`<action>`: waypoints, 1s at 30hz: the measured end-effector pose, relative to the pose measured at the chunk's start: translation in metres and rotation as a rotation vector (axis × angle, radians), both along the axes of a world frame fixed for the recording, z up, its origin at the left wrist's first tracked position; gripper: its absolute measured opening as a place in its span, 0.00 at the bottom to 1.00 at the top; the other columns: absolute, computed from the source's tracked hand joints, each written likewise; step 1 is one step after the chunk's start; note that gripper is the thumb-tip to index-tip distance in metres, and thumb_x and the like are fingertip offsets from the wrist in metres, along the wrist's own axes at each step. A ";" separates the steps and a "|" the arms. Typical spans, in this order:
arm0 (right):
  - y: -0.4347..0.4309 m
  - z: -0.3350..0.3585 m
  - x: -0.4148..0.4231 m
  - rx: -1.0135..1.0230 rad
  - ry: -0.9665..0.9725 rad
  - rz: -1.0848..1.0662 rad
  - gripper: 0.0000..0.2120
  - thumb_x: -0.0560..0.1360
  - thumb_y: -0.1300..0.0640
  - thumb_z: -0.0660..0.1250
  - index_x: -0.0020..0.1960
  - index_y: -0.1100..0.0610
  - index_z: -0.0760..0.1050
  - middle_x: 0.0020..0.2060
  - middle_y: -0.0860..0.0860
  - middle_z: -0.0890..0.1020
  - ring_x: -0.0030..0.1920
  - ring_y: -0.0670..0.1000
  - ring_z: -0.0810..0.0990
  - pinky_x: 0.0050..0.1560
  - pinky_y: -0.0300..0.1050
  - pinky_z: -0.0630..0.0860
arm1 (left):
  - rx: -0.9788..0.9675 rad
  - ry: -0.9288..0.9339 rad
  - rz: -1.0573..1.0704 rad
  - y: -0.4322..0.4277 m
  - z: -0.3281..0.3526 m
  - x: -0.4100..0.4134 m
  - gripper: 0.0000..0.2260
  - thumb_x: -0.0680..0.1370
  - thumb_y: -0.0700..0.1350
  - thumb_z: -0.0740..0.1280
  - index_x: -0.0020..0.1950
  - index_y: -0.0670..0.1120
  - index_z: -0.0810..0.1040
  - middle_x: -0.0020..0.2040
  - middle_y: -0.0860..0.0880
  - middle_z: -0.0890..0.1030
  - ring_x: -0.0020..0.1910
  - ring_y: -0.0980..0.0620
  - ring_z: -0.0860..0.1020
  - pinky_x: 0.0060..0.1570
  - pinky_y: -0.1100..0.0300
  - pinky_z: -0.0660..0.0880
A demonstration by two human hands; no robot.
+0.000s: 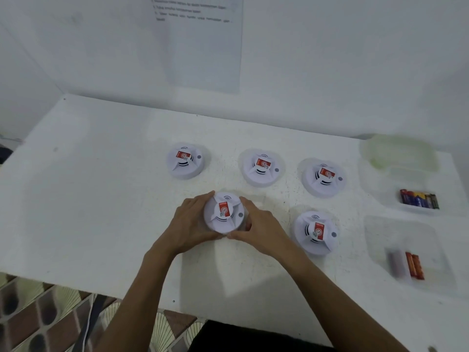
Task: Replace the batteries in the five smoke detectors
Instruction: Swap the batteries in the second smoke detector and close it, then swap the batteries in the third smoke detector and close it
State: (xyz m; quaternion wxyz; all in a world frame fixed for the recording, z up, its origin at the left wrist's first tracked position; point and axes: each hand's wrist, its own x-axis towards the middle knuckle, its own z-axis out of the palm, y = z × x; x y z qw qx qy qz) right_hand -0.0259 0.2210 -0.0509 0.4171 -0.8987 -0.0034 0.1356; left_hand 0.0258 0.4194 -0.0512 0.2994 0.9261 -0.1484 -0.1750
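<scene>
Several white round smoke detectors with red stickers lie on a white table (101,199). Three stand in a back row: left (184,160), middle (261,167), right (323,177). Another detector (315,232) sits at the front right. My left hand (189,226) and my right hand (258,228) clasp the front-left detector (223,212) from both sides, fingers curled around its rim. A clear tray holds blue and dark batteries (418,199) at the right. A nearer clear tray holds orange batteries (413,266).
A clear empty tub (399,151) stands at the back right corner. A printed sheet (200,41) hangs on the white wall behind. The table's front edge runs above a patterned tiled floor (38,313) at lower left.
</scene>
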 end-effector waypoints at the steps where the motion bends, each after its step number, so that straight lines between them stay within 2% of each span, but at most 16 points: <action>1: 0.000 -0.001 0.000 -0.009 0.008 0.004 0.41 0.67 0.40 0.74 0.74 0.45 0.59 0.55 0.46 0.82 0.47 0.48 0.81 0.50 0.49 0.80 | 0.002 -0.001 0.003 -0.001 -0.004 0.000 0.46 0.62 0.58 0.77 0.74 0.53 0.58 0.68 0.48 0.69 0.65 0.48 0.68 0.65 0.55 0.66; 4: -0.002 -0.003 0.003 -0.029 0.036 0.024 0.45 0.68 0.40 0.73 0.78 0.47 0.54 0.52 0.46 0.82 0.44 0.46 0.80 0.49 0.46 0.80 | 0.010 -0.001 -0.002 -0.002 -0.003 -0.002 0.46 0.63 0.60 0.76 0.75 0.53 0.57 0.68 0.48 0.69 0.66 0.48 0.68 0.66 0.54 0.65; 6: -0.004 0.001 0.004 -0.017 0.063 0.041 0.46 0.70 0.42 0.73 0.79 0.49 0.51 0.44 0.44 0.80 0.39 0.41 0.77 0.44 0.38 0.76 | -0.018 -0.001 -0.028 -0.001 0.000 -0.003 0.49 0.60 0.67 0.72 0.75 0.52 0.56 0.69 0.47 0.69 0.66 0.47 0.68 0.67 0.52 0.65; 7: -0.006 0.003 0.003 -0.008 0.074 0.052 0.45 0.71 0.44 0.73 0.79 0.50 0.51 0.40 0.42 0.77 0.36 0.40 0.75 0.41 0.34 0.73 | -0.047 -0.011 -0.049 -0.001 0.002 -0.002 0.52 0.58 0.71 0.69 0.75 0.50 0.57 0.70 0.47 0.69 0.67 0.49 0.68 0.67 0.53 0.64; 9: -0.010 0.011 0.001 0.021 0.094 0.054 0.42 0.74 0.46 0.71 0.79 0.49 0.51 0.37 0.43 0.77 0.36 0.42 0.76 0.39 0.33 0.72 | -0.100 0.007 -0.067 -0.002 0.010 -0.003 0.50 0.57 0.71 0.66 0.73 0.47 0.62 0.69 0.49 0.69 0.66 0.55 0.66 0.66 0.60 0.62; 11: -0.017 0.020 -0.003 0.039 0.091 0.030 0.35 0.76 0.47 0.69 0.78 0.47 0.55 0.39 0.46 0.79 0.39 0.44 0.78 0.43 0.36 0.75 | -0.122 -0.031 -0.057 -0.004 0.018 -0.005 0.46 0.60 0.71 0.66 0.73 0.49 0.63 0.70 0.52 0.67 0.67 0.56 0.64 0.66 0.61 0.61; 13: -0.028 0.031 -0.006 0.037 0.067 -0.009 0.29 0.77 0.47 0.67 0.75 0.46 0.62 0.40 0.44 0.79 0.39 0.43 0.78 0.44 0.35 0.75 | -0.149 -0.090 -0.032 -0.011 0.024 -0.007 0.40 0.65 0.70 0.65 0.72 0.54 0.62 0.69 0.59 0.66 0.67 0.58 0.64 0.65 0.60 0.63; 15: -0.043 0.043 -0.007 0.033 0.023 -0.064 0.23 0.77 0.46 0.67 0.71 0.46 0.68 0.41 0.43 0.79 0.39 0.42 0.78 0.44 0.33 0.75 | -0.178 -0.142 -0.049 -0.024 0.032 -0.008 0.33 0.68 0.68 0.65 0.70 0.59 0.64 0.65 0.63 0.67 0.62 0.62 0.66 0.59 0.67 0.64; 17: -0.062 0.054 -0.008 0.054 -0.026 -0.148 0.20 0.77 0.47 0.67 0.68 0.47 0.73 0.41 0.44 0.80 0.39 0.42 0.79 0.44 0.35 0.76 | -0.218 -0.167 -0.087 -0.047 0.041 -0.008 0.28 0.71 0.65 0.65 0.69 0.59 0.66 0.63 0.64 0.70 0.59 0.63 0.70 0.55 0.70 0.66; 20: -0.098 0.064 -0.006 0.026 -0.076 -0.255 0.17 0.78 0.48 0.67 0.66 0.47 0.74 0.43 0.45 0.82 0.40 0.42 0.81 0.44 0.37 0.77 | -0.243 -0.208 -0.186 -0.091 0.048 -0.006 0.25 0.73 0.61 0.67 0.68 0.55 0.70 0.63 0.59 0.74 0.57 0.62 0.73 0.56 0.65 0.71; 23: -0.136 0.060 0.002 -0.083 -0.139 -0.336 0.17 0.78 0.51 0.66 0.66 0.50 0.75 0.52 0.49 0.82 0.43 0.45 0.80 0.48 0.35 0.74 | -0.224 -0.229 -0.277 -0.142 0.043 0.005 0.24 0.74 0.58 0.68 0.69 0.54 0.69 0.63 0.56 0.75 0.57 0.61 0.73 0.56 0.62 0.72; 25: -0.160 0.051 0.006 -0.142 -0.159 -0.385 0.17 0.79 0.53 0.65 0.67 0.52 0.74 0.58 0.54 0.78 0.50 0.50 0.80 0.51 0.37 0.72 | -0.213 -0.212 -0.327 -0.176 0.034 0.016 0.26 0.74 0.55 0.69 0.70 0.52 0.68 0.65 0.52 0.73 0.61 0.56 0.71 0.58 0.59 0.71; 30: -0.198 0.030 0.016 -0.146 -0.074 -0.464 0.20 0.81 0.56 0.59 0.72 0.56 0.67 0.64 0.58 0.73 0.59 0.54 0.76 0.53 0.38 0.69 | -0.073 -0.116 -0.319 -0.239 0.010 0.042 0.37 0.70 0.59 0.71 0.74 0.51 0.60 0.74 0.48 0.62 0.72 0.48 0.58 0.69 0.48 0.61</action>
